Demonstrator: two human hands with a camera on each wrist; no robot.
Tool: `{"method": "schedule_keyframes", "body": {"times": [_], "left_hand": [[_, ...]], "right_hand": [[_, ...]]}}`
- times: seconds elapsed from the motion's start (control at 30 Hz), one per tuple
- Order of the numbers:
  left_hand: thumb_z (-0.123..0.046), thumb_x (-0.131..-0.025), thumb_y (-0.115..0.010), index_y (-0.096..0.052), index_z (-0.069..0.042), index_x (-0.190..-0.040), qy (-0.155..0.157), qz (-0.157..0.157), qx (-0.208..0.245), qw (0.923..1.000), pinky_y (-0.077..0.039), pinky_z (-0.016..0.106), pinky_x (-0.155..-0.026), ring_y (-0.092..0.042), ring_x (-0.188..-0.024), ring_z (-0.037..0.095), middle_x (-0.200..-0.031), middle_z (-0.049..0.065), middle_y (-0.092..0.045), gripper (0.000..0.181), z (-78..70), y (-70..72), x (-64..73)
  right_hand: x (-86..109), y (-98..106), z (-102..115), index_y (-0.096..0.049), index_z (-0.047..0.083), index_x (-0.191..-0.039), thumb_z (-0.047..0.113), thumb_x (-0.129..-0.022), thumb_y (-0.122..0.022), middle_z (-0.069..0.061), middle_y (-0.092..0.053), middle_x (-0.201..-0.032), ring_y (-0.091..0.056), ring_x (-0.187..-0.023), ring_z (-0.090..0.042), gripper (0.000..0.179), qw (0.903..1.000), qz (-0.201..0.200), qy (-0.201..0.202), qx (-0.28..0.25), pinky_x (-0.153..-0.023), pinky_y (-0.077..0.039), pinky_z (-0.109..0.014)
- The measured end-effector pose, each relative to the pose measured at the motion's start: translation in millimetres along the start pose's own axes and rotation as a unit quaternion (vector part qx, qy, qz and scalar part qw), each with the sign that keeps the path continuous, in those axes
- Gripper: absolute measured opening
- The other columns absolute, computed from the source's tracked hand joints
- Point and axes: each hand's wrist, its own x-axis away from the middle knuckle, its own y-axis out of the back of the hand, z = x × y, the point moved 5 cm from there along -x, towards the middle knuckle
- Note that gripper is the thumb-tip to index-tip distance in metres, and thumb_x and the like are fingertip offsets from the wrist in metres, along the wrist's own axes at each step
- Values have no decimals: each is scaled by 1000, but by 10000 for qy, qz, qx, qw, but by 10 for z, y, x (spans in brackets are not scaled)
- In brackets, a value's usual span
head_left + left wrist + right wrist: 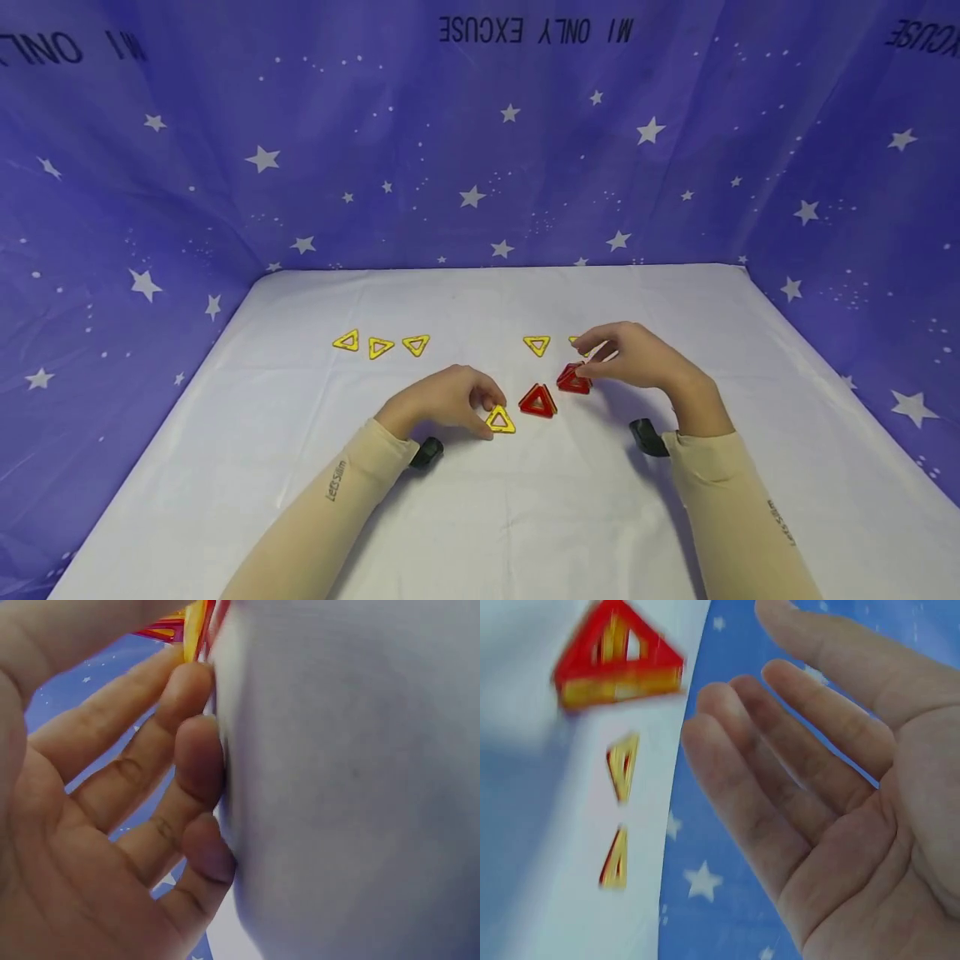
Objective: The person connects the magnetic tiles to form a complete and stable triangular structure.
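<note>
My left hand (444, 400) pinches a yellow triangular tile (510, 427) with an open middle, thumb at its lower left and fingers at its upper side. In the left wrist view the yellow tile (194, 634) appears edge-on beside the fingertips. Just right of it on the cloth sits a red triangular block (537, 402). A second red triangular block (573, 382) lies farther right, under the fingertips of my right hand (641, 357). In the right wrist view, that hand's fingers are spread loosely, apart from a red block (622, 667) with a yellow side.
Three yellow triangular tiles lie in a row at the back left, one of them a tile (416, 344) nearest the middle. Behind the red blocks is another yellow tile (536, 345), and one more is partly covered by the right hand. A starry blue curtain (472, 167) surrounds the white-covered table (480, 533).
</note>
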Motion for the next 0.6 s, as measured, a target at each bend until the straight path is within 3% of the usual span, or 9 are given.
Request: {"method": "schedule_keyframes", "body": {"times": [0.3,0.43,0.6], "left_hand": [[-22,-72,-93,-66,-16,-127,-104,237,14,9997,-45,30,-76,-54,-84,15,-95,-4,-65,62,77,-31,-25],[-22,-72,-93,-68,-17,-124,-120,280,64,9995,-45,31,-77,-54,-85,15,-94,-5,-64,58,86,-16,-36],[-20,-73,-93,-71,-19,-117,-67,320,186,9993,-45,31,-77,-54,-85,15,-94,-3,-65,49,101,-16,-23]], "right_hand": [[156,384,-605,-66,4,-130,24,-89,-79,-16,-66,-128,-64,-112,-30,48,9966,-433,-705,-53,-100,-42,-56],[138,528,-846,-63,2,-134,20,-91,-77,-20,-61,-134,-58,-121,-37,49,9949,-399,-924,15,-103,-37,-61],[-27,588,-1066,-59,2,-138,15,-93,-75,-20,-56,-140,-51,-129,-40,50,9939,-201,-1068,-204,-105,-36,-60]]}}
